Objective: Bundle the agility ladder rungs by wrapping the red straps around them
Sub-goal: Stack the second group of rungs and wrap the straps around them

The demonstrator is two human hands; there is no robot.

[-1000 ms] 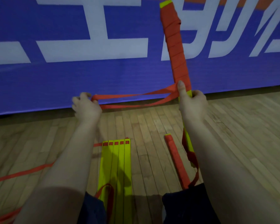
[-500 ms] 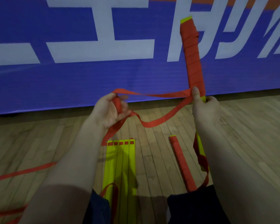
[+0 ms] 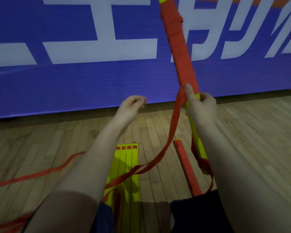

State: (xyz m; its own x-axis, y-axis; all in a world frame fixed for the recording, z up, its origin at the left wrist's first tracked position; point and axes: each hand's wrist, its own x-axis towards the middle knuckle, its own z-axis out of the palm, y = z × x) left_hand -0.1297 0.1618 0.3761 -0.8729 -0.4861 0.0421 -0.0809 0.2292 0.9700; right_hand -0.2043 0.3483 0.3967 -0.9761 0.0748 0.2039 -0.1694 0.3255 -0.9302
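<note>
At the far left a loose strap (image 3: 40,174) lies red across the wooden floor (image 3: 250,132), running in from the frame's edge until my left forearm hides it. My left grip (image 3: 129,108) hangs in the air in front of the blue banner (image 3: 74,81), slack, its fingers loosely curled and a little blurred, with nothing in them and well apart from any strap. Below it, between my forearms, the flat yellow rungs (image 3: 126,165) lie side by side on the floor, each with a small red square at its far end. The hanging strap (image 3: 173,128) crosses over them, then climbs up and to the right to the bundle I hold. Just right of the flat rungs a finished bundle (image 3: 186,165), wound in red, lies on the floor with its near end at my dark shorts (image 3: 191,216). Above it the held bundle (image 3: 178,44) stands nearly upright, its top leaning left against the banner's white lettering, red turns covering its upper length and a yellow tip showing at the top. My right grip (image 3: 202,108) is closed round it where the yellow shows below the wrapping, fingers curled about the rungs and the thumb pressed upright on the lowest red turn, where the hanging strap leaves. The bare yellow lower part runs down beside my right forearm, with a red loop dangling at its end.
</note>
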